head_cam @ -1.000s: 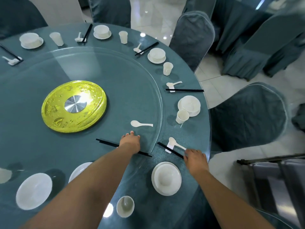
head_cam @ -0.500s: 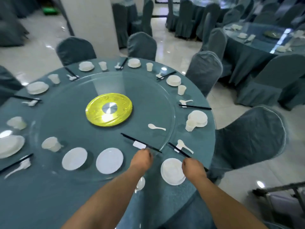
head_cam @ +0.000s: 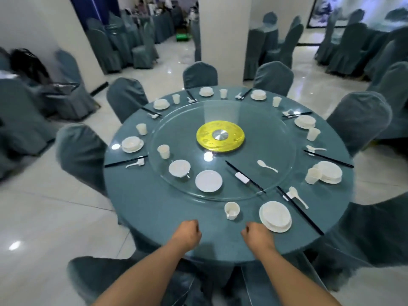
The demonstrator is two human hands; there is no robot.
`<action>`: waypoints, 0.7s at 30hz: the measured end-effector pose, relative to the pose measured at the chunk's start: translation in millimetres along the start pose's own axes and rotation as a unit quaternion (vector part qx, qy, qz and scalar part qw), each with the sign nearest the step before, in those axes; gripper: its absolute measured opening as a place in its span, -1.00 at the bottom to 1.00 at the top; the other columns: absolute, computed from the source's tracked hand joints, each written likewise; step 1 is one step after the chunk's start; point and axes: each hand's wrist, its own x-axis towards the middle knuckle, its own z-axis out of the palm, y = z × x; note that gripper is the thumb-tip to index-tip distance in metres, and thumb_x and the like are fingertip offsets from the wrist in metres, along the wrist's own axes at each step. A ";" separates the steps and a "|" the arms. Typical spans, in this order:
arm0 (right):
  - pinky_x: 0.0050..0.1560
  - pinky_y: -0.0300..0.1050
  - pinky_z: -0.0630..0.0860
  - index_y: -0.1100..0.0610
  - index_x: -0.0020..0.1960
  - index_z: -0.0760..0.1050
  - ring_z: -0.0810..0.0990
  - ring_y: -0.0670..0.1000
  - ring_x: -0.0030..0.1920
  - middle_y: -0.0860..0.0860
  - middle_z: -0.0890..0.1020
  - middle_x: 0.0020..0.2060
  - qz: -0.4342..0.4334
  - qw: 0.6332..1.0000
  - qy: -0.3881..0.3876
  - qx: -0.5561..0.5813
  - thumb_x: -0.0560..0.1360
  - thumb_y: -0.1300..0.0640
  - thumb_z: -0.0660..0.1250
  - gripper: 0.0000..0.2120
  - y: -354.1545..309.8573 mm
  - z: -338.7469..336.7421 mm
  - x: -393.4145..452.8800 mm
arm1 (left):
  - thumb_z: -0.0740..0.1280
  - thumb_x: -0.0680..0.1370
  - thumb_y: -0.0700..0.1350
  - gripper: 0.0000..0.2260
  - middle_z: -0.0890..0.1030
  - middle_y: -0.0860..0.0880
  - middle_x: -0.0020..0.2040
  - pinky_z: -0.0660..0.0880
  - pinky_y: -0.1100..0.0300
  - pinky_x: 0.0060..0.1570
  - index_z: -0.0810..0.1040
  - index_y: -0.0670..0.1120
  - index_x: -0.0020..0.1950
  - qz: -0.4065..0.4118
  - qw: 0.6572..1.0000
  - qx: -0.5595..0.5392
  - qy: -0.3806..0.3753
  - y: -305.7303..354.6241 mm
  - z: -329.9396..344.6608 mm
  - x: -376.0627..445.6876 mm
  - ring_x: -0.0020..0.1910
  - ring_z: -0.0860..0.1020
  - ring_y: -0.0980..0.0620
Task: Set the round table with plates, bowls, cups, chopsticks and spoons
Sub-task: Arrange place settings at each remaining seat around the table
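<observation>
**Both hands empty at the near edge of the table**

Head view: I see my left hand [head_cam: 187, 234] and right hand [head_cam: 256, 236] over the near rim of the round table [head_cam: 154, 206], fingers curled under, holding nothing. Just beside the right hand sits a plate with bowl [head_cam: 275, 216]; a cup [head_cam: 231, 210] stands to its left, chopsticks [head_cam: 299, 209] and a spoon [head_cam: 298, 196] to its right. On the glass turntable [head_cam: 276, 138] lie a loose plate [head_cam: 208, 180], bowl [head_cam: 179, 168], second cup [head_cam: 163, 151], second spoon [head_cam: 266, 165] and chopstick pair [head_cam: 245, 176].
</observation>
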 end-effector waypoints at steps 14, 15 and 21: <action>0.05 -0.06 0.50 0.12 0.06 0.54 0.59 0.17 0.12 0.12 0.64 0.10 -0.070 0.996 -0.043 0.017 0.55 0.05 0.12 -0.73 -151.6 41.6 -39.0 | 0.17 0.54 -0.16 -0.82 0.64 -0.18 -0.07 0.50 0.07 -0.13 0.50 -0.13 -0.19 -0.059 0.998 0.000 0.032 -145.4 -48.9 -77.6 -0.08 0.61 -0.16; 0.05 -0.06 0.50 0.12 0.06 0.54 0.60 0.17 0.12 0.12 0.64 0.10 -0.070 0.996 -0.044 0.015 0.55 0.05 0.12 -0.73 -156.2 41.8 -39.9 | 0.17 0.53 -0.14 -0.84 0.63 -0.17 -0.08 0.49 0.07 -0.15 0.47 -0.11 -0.22 -0.060 0.998 -0.003 0.034 -150.3 -50.7 -78.8 -0.09 0.60 -0.16; 0.01 -0.09 0.50 0.12 0.03 0.54 0.61 0.17 0.08 0.12 0.64 0.09 -0.036 0.998 -0.033 0.025 0.54 0.06 0.13 -0.75 -239.9 63.9 -52.9 | 0.21 0.45 -0.11 -0.90 0.59 -0.09 -0.15 0.45 0.17 -0.25 0.49 -0.08 -0.20 -0.056 0.997 -0.046 0.038 -240.3 -87.8 -78.6 -0.17 0.57 -0.09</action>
